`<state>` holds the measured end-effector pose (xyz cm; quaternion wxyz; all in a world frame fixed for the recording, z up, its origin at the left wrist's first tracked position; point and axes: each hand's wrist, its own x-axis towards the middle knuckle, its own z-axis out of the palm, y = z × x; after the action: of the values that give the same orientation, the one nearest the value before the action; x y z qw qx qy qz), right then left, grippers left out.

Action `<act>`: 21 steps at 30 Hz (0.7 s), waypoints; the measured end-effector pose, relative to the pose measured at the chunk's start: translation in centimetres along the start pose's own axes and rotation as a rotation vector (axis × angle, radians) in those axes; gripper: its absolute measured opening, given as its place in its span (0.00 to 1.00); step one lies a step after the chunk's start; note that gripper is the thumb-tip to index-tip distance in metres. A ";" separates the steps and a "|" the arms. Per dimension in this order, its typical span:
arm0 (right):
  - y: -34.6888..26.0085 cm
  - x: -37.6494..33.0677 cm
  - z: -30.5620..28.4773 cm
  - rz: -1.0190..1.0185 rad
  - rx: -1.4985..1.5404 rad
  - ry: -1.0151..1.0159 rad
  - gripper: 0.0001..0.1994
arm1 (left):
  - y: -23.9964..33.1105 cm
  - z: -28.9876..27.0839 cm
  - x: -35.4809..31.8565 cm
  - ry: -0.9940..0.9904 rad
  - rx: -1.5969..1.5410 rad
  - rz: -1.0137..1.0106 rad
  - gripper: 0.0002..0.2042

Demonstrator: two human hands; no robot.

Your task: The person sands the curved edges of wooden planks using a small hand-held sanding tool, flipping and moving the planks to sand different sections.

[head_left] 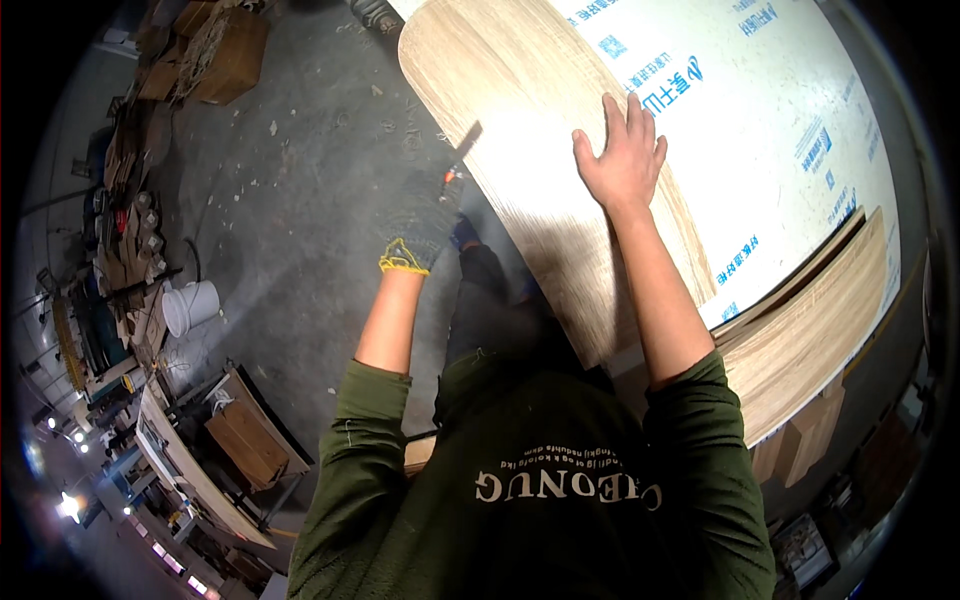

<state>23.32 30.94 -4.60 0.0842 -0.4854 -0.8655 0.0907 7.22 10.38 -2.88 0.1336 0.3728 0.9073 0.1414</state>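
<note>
My left hand (pixel 418 215), in a dark grey glove with a yellow cuff, is closed around a flat-bladed hand tool (pixel 468 140). The tool has an orange part near the hand, and its blade lies against or just over the left edge of a wood-grain panel (pixel 490 65). Whether it is a file or a scraper I cannot make out. My bare right hand (pixel 625 165) rests on the panel's right side, fingers spread, with fingertips near the white printed sheet. This panel is long, with rounded far corners.
Under the panel spreads a white sheet (pixel 790 130) with blue print. More wood-grain boards (pixel 800 350) lie to the right. On the left stand a white bucket (pixel 190 307), cardboard boxes (pixel 228 55), scrap pieces and a low stand with a brown board (pixel 245 440).
</note>
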 end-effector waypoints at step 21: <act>0.0 0.0 0.1 -0.017 0.020 0.029 0.35 | 0.0 0.1 0.1 0.051 0.034 0.031 0.24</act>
<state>23.29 30.89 -4.72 0.1020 -0.4785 -0.8673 0.0916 7.19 10.47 -2.98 0.1018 0.3855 0.9067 0.1375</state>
